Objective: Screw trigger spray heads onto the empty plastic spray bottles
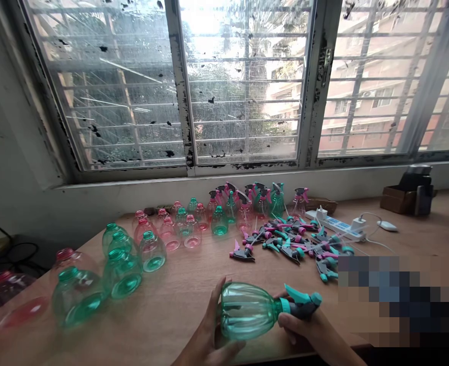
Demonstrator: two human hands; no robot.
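Note:
A clear green spray bottle (247, 311) lies sideways between my hands above the table's near edge, its base to the left. My left hand (213, 330) is wrapped round the base end. At the neck, my right hand (304, 325) grips the grey and teal spray head (302, 302), which sits on the bottle's mouth. Beyond my hands lies a heap of loose spray heads (285, 239) in grey, pink and teal. To the left stand several open green bottles (121, 274) and pink bottles (167, 234) without heads.
Bottles with spray heads fitted (262, 203) stand along the wall under the window. A white power strip (334, 224) with plugs and cables lies right of the heap. Farther right is a cardboard box (399, 199) with dark items. A pixelated patch covers the table's right front.

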